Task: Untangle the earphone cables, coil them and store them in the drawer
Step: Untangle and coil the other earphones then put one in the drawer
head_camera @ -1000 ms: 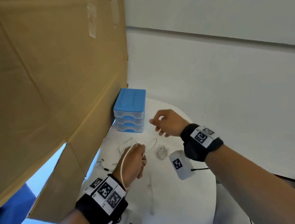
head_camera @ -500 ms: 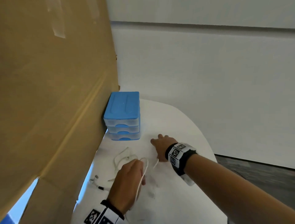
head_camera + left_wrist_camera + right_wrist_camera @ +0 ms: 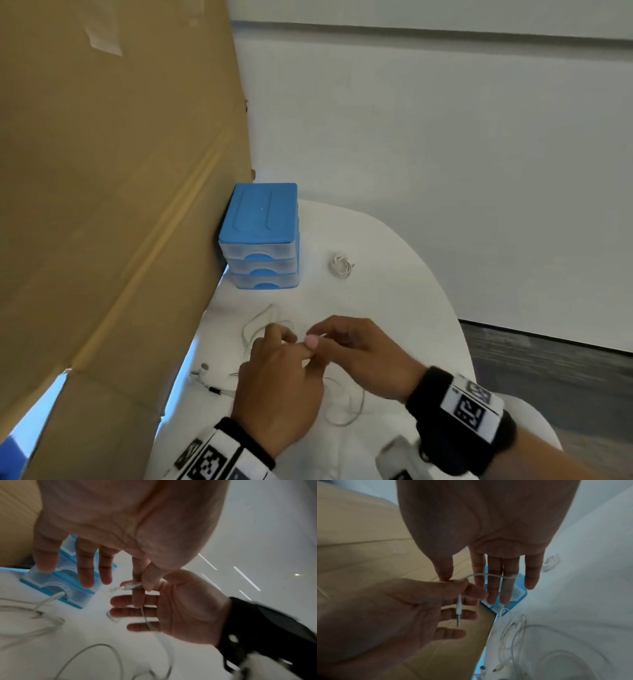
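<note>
The left hand (image 3: 277, 383) pinched the cable (image 3: 485, 575) near its plug (image 3: 458, 608) (thumb against forefinger). The right hand (image 3: 363, 353) met it, fingers fairly straight, cable draped across them. Loose loops (image 3: 346, 404) lay on the surface (image 3: 394, 274); a coiled set (image 3: 340, 265) sat beside the drawers (image 3: 262, 236).

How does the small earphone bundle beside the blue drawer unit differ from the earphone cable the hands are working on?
The coiled bundle is wound tight; the loose cable spreads in wide loops over the table.
The bundle lies untouched, right of the drawer unit; the loose cable is pinched near its plug by the left hand and draped over the right hand.
Both are thin and white.
</note>
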Tool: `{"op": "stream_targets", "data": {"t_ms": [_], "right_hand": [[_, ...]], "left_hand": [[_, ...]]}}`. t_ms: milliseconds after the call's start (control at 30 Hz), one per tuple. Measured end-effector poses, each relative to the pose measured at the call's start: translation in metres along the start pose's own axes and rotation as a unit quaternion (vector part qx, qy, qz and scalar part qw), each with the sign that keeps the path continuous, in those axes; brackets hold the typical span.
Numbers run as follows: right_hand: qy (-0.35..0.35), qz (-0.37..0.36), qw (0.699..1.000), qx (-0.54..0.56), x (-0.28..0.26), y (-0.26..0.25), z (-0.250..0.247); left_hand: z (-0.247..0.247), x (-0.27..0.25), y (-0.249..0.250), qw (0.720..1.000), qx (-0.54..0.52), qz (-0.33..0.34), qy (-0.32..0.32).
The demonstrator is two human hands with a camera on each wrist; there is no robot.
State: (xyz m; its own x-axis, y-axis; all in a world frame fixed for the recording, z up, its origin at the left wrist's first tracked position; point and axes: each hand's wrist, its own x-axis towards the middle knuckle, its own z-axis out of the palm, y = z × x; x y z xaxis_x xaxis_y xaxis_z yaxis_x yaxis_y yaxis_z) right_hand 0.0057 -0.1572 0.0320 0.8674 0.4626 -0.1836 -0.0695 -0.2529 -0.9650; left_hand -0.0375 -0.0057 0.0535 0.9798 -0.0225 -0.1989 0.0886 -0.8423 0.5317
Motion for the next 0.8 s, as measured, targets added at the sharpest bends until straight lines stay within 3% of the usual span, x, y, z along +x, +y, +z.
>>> {"op": "stream_targets", "data": {"t_ms": [67,200,333,433,500,567,667,733,800], "right_hand": [[0.009,0.020,0.998,0.066,-0.015,0.000,-0.006],[-0.001,0.030,0.995,0.094,-0.043,-0.012,-0.020],[0.017,0.016,0.997,0.075,-0.062,-0.026,-0.031],[0.033,0.006,0.998,0.056,-0.079,-0.033,-0.035],[0.078,-0.003,0.997,0.028,-0.089,-0.033,-0.038],[0.144,-0.008,0.990,-0.003,-0.098,-0.032,-0.041],[0.181,0.008,0.983,-0.038,-0.115,-0.030,-0.031],[0.143,0.008,0.987,-0.075,-0.131,-0.025,-0.013],[0.088,-0.004,0.991,-0.103,-0.146,-0.019,0.008]], "left_hand": [[-0.004,-0.003,0.005,0.996,-0.077,0.023,-0.028],[-0.009,-0.016,0.024,0.948,-0.298,0.018,-0.113],[-0.010,-0.031,0.039,0.913,-0.396,0.012,-0.095],[-0.014,-0.038,0.043,0.890,-0.453,-0.037,-0.049],[-0.017,-0.043,0.044,0.873,-0.477,-0.066,-0.075],[-0.020,-0.050,0.049,0.857,-0.485,-0.076,-0.158],[-0.026,-0.059,0.060,0.793,-0.564,-0.079,-0.218],[-0.029,-0.058,0.065,0.725,-0.657,-0.078,-0.190],[-0.026,-0.055,0.066,0.688,-0.706,-0.070,-0.154]]}}
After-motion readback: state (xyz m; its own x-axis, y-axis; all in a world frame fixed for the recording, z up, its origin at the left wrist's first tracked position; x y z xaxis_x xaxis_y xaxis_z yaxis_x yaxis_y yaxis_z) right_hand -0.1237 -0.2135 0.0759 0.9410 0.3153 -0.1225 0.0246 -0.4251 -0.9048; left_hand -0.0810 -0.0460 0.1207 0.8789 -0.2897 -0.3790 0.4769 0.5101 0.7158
